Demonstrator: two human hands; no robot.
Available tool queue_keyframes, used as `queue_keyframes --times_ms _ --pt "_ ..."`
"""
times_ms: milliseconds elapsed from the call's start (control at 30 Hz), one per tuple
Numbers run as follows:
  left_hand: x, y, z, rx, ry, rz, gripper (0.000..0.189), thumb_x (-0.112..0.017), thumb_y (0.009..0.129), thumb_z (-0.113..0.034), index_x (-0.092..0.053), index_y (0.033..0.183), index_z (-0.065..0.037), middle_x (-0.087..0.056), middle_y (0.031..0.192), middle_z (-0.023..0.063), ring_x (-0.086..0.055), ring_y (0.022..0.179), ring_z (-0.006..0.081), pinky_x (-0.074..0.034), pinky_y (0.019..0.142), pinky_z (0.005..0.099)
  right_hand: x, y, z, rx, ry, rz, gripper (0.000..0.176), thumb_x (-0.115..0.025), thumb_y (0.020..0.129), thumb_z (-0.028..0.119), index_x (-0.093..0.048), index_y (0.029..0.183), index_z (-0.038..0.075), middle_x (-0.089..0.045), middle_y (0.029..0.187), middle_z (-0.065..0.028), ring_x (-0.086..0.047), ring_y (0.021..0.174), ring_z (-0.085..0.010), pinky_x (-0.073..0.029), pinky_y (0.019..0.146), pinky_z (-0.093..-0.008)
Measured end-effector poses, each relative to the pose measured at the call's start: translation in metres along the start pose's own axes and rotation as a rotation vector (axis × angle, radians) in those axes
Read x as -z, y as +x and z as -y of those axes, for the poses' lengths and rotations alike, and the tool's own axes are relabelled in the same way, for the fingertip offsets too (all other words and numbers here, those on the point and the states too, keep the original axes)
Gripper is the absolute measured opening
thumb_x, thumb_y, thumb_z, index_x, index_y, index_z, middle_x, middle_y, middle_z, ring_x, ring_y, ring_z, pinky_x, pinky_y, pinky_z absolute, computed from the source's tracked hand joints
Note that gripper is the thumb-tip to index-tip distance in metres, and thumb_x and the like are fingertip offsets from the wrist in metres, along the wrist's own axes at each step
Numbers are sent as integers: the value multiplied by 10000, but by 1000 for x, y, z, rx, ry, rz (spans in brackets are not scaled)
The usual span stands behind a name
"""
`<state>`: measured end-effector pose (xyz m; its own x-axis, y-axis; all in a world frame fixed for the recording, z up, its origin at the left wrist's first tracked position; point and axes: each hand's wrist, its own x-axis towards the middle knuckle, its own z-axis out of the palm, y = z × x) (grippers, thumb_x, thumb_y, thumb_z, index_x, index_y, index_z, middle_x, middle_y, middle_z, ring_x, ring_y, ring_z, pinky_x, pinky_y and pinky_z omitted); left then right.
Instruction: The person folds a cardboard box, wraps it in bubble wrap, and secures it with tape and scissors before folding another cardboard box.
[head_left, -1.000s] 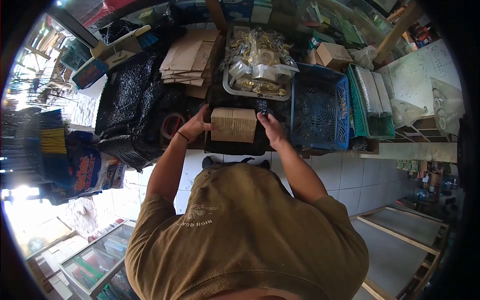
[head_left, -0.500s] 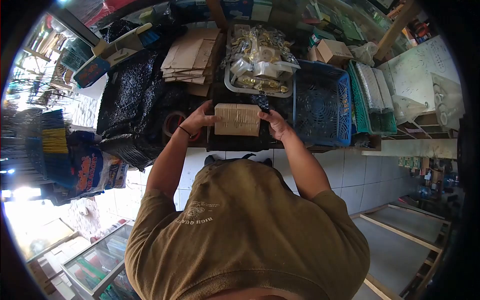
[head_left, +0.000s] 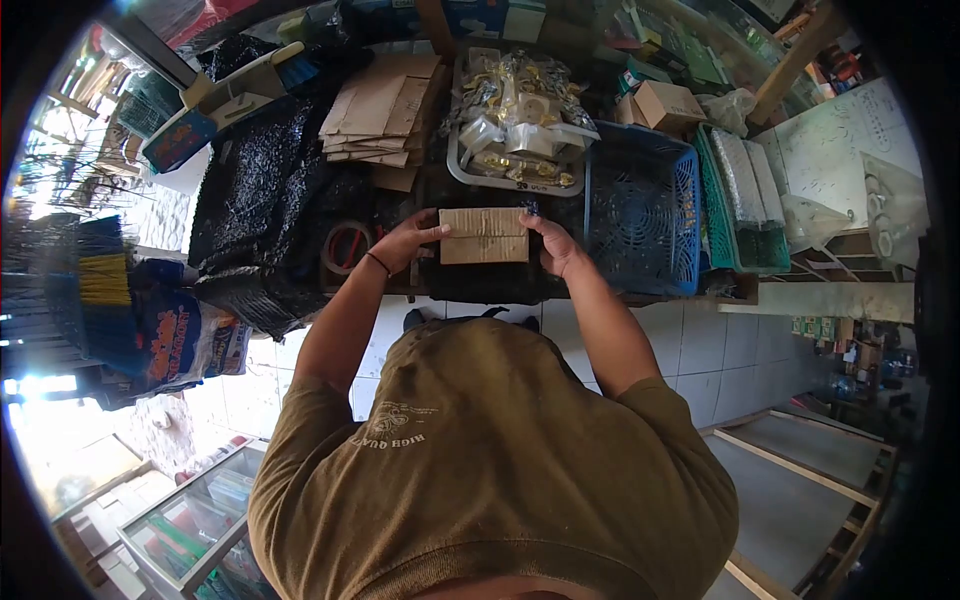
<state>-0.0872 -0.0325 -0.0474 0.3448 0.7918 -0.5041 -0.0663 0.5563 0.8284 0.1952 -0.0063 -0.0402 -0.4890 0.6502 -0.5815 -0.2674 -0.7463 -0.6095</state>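
While left hand (head_left: 405, 242) and right hand (head_left: 555, 246) pinch one cardboard box (head_left: 484, 238) at opposite ends, other fingers partly hidden, it sits bodyward of the loaded tray (head_left: 500, 183). Step: apparently steadying; any turn calls for even pressure.

This looks like a small shop, most likely one for hardware or household goods, with a packing spot in it. A glass case (head_left: 195, 525) with goods inside stands at the lower left, and a bunch of blue and yellow brushes (head_left: 100, 280) is beside a printed bag (head_left: 175, 335). A tray (head_left: 462, 178) is heaped with small plastic-wrapped, gold-coloured pieces. Flattened cardboard (head_left: 375, 115), black bubble wrap (head_left: 255, 180) and a roll of tape (head_left: 345, 248) point to packing. The floor (head_left: 655, 345) is tiled, and bright light comes in from the left.
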Motion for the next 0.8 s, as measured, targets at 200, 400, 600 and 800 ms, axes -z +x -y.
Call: queue_keyframes --times_ms 200,400,600,800 --pt "2 -10 -18 -49 114 20 925 -750 728 -310 -211 1395 37 -389 1347 187 -398 1229 260 -354 997 390 -4 -10 7 42 -149 -32 594 -752 627 240 -532 1148 57 -557 1106 -80 -496 1058 -214 -379 933 -371" --pt "11 -9 -24 -176 332 190 900 -804 648 -189 -289 1344 56 -478 1248 168 -472 1141 210 -368 979 326 -2 -12 11 158 -282 127 770 -737 579 123 -414 1272 30 -505 1197 -102 -399 1184 -233 -278 1022 -348" --pt "-11 -41 -50 -222 680 39 889 -854 546 -191 -383 1279 -19 -484 1198 151 -474 1122 244 -351 991 322 -12 -33 10 383 -666 88 926 -774 548 79 -302 1343 24 -447 1273 -122 -386 1220 -252 -273 1042 -328" --pt "-18 -45 -51 -653 943 -9 879 -816 513 -116 -375 1268 -35 -428 1231 127 -433 1174 292 -360 1002 349 -24 -46 10 471 -1191 -150 957 -808 542 107 -279 1338 68 -399 1300 -160 -368 1249 -317 -339 1026 -369"
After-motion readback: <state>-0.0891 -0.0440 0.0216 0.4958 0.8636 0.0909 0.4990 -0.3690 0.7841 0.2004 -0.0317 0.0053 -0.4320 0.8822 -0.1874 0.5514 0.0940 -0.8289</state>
